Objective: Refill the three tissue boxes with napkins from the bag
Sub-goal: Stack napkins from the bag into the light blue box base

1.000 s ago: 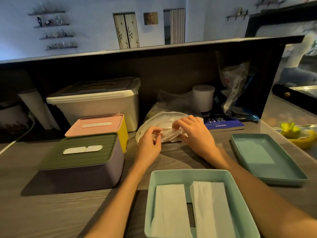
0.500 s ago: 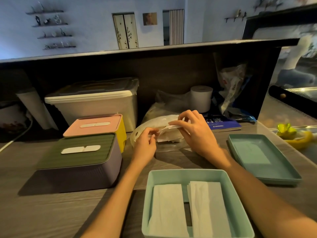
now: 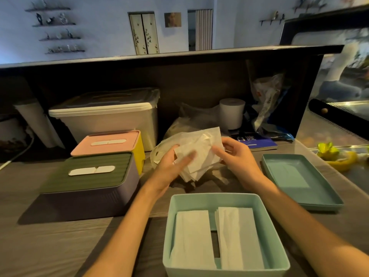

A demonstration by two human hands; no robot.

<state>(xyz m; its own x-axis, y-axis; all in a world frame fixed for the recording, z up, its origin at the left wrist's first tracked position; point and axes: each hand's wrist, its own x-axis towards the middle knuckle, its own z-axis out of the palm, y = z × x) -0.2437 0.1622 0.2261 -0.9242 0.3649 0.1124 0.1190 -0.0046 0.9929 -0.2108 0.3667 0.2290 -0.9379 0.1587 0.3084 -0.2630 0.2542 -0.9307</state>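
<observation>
Currently both hands up over the wooden counter [image 3: 60, 246], holding a loose bundle of white napkins [image 3: 199, 154] between them, just above the clear plastic bag [image 3: 159, 152], which lies crumpled on the counter behind.

L hand [image 3: 169, 166]: palm under the bundle's left edge, thumb laid across the front of the paper, so it grips the napkins. Other fingers hidden behind the sheets; can't tell their spread.

R hand [image 3: 235, 156]: fingers curled, pinching the bundle's right edge, thumb on the near side.

Napkins are crumpled and uneven, corners hanging down at the bottom, not squared into a stack.

Teal box base [image 3: 225, 200] sits open, nearest me at centre. Inside it: two flat folded stacks of napkins side by side w/ a narrow gap between.

Teal lid [image 3: 299, 176] lies on the counter to the right of the base, apart from it.

Left side: purple box w/ green lid [image 3: 89, 182], closed, white slot on top. Touching or just behind it, yellow box w/ pink lid [image 3: 111, 142], also closed.

Behind those: big white storage bin [image 3: 111, 116] w/ lid on. White paper roll [image 3: 231, 112] upright against the dark back panel, blue booklet [image 3: 253, 141] flat beside it.
</observation>
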